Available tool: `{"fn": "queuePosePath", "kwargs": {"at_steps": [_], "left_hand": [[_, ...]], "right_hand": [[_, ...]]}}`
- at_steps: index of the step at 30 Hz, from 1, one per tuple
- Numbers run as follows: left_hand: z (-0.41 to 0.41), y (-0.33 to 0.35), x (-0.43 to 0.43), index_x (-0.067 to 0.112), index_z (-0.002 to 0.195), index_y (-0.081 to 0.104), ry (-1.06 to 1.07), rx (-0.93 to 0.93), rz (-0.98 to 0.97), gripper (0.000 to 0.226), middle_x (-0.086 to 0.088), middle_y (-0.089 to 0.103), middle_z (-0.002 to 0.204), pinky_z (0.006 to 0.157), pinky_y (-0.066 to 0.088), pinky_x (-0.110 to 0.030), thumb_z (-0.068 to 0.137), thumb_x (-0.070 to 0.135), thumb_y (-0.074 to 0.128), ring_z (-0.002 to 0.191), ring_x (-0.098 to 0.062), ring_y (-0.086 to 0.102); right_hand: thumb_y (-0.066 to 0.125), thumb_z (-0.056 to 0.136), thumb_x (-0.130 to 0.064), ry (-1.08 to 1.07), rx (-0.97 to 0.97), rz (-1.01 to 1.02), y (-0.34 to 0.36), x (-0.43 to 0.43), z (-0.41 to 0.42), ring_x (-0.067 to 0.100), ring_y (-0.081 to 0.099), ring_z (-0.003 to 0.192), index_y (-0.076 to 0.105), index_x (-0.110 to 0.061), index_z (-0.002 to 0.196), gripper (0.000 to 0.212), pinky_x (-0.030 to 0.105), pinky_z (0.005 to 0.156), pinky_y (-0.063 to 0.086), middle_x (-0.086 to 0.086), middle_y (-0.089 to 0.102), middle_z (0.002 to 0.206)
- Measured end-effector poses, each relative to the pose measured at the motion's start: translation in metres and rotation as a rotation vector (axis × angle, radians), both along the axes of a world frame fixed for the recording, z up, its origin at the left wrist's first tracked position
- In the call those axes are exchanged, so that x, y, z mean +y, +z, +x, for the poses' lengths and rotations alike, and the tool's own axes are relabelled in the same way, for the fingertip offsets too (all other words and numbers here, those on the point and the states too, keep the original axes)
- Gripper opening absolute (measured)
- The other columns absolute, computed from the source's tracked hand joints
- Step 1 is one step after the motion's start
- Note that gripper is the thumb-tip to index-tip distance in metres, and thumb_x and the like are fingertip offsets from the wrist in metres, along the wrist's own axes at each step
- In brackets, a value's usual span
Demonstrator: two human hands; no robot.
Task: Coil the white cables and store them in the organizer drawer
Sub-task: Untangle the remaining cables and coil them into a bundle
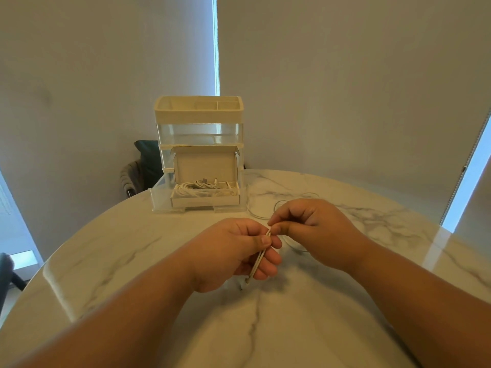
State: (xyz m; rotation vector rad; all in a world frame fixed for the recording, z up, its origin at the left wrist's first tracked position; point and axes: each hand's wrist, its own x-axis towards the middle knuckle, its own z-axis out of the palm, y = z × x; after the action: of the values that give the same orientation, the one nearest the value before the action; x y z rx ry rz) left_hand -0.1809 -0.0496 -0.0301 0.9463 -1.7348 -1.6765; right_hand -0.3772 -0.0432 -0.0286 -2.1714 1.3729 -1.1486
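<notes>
Dim, warm light; daylight slips past the blinds (332,75), glaring off the table (435,251). My left hand (233,251) casts a soft shadow.

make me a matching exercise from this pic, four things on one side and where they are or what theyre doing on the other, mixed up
1 left hand
2 right hand
3 cardboard box
4 cream tray

a sits in the open bottom drawer
b pinches the white cable at its fingertips
c tops the organizer
d grips the folded cable loops

Pairs: 1-d, 2-b, 3-a, 4-c
</notes>
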Motion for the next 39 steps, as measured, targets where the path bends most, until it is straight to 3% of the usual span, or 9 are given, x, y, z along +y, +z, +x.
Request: {"fn": "queuePosePath", "kwargs": {"at_steps": [5,10,12,18,21,24,29,34,39], "left_hand": [[0.003,0.005,0.002,0.005,0.098,0.066,-0.049,0.058,0.033,0.019,-0.01,0.069,0.08,0.061,0.054,-0.025,0.101,0.009,0.047,0.063,-0.016,0.065],[0.005,0.008,0.003,0.005,0.098,0.065,-0.061,0.127,0.038,0.019,-0.012,0.069,0.081,0.061,0.055,-0.026,0.1,0.007,0.047,0.066,-0.017,0.067],[0.006,0.008,0.004,0.004,0.097,0.064,-0.068,0.158,0.033,0.018,-0.011,0.069,0.08,0.064,0.056,-0.027,0.1,0.006,0.046,0.068,-0.019,0.067],[0.007,0.009,0.002,0.004,0.096,0.064,-0.036,0.282,0.023,0.02,-0.009,0.068,0.075,0.063,0.055,-0.028,0.1,0.007,0.045,0.065,-0.018,0.065],[0.006,0.009,0.001,0.003,0.095,0.068,-0.008,0.367,0.051,0.019,-0.012,0.069,0.078,0.062,0.057,-0.028,0.093,0.011,0.05,0.064,-0.018,0.067],[0.005,0.011,0.0,0.002,0.096,0.068,0.041,0.444,0.072,0.021,-0.013,0.072,0.082,0.062,0.059,-0.029,0.085,0.014,0.054,0.065,-0.019,0.069],[0.006,0.012,-0.004,0.001,0.104,0.067,0.155,0.529,0.114,0.022,-0.014,0.074,0.087,0.064,0.061,-0.029,0.097,0.01,0.048,0.07,-0.02,0.072],[0.006,0.014,-0.006,0.0,0.104,0.066,0.216,0.65,0.155,0.023,-0.01,0.072,0.079,0.059,0.059,-0.026,0.098,0.011,0.047,0.066,-0.015,0.07],[0.006,0.012,-0.011,0.0,0.105,0.065,0.292,0.672,0.155,0.023,-0.01,0.073,0.079,0.06,0.059,-0.026,0.101,0.01,0.045,0.068,-0.015,0.071]], "right_hand": [[0.073,0.085,-0.015,0.016,-0.131,-0.006,-0.002,-0.004,-0.002,0.01,0.067,0.08,0.075,-0.029,0.076,0.017,0.028,0.076,0.052,-0.006,0.073,0.08],[0.065,0.089,-0.003,0.126,-0.496,0.143,-0.007,-0.007,0.002,0.014,0.049,0.053,0.07,-0.013,0.079,0.015,0.024,0.052,0.046,0.004,0.056,0.062],[0.064,0.092,-0.008,0.137,-0.54,0.199,-0.011,-0.008,0.004,0.012,0.041,0.049,0.067,-0.012,0.08,0.013,0.024,0.046,0.037,0.004,0.049,0.06],[0.055,0.098,-0.012,0.178,-0.592,0.252,-0.02,-0.008,0.012,0.014,0.043,0.054,0.063,-0.009,0.086,0.015,0.026,0.051,0.033,-0.003,0.061,0.065],[0.063,0.094,-0.026,0.161,-0.521,0.248,-0.024,-0.006,0.015,0.024,0.046,0.062,0.07,-0.01,0.085,0.019,0.033,0.057,0.038,0.004,0.063,0.07],[0.063,0.085,-0.039,0.133,-0.393,0.21,-0.022,-0.002,0.021,0.022,0.05,0.064,0.076,-0.021,0.087,0.022,0.034,0.059,0.043,0.002,0.065,0.072],[0.052,0.096,-0.009,0.111,-0.123,0.214,-0.021,0.005,0.027,0.008,0.052,0.06,0.071,-0.011,0.084,0.023,0.027,0.062,0.046,0.001,0.063,0.068],[0.052,0.096,-0.007,0.096,0.111,0.196,-0.017,0.012,0.038,-0.007,0.055,0.069,0.065,-0.025,0.089,0.023,0.007,0.067,0.04,-0.018,0.061,0.072],[0.061,0.095,-0.021,0.132,0.152,0.197,-0.021,0.015,0.043,-0.001,0.047,0.067,0.06,-0.016,0.086,0.011,0.018,0.066,0.04,-0.011,0.053,0.073]]}}
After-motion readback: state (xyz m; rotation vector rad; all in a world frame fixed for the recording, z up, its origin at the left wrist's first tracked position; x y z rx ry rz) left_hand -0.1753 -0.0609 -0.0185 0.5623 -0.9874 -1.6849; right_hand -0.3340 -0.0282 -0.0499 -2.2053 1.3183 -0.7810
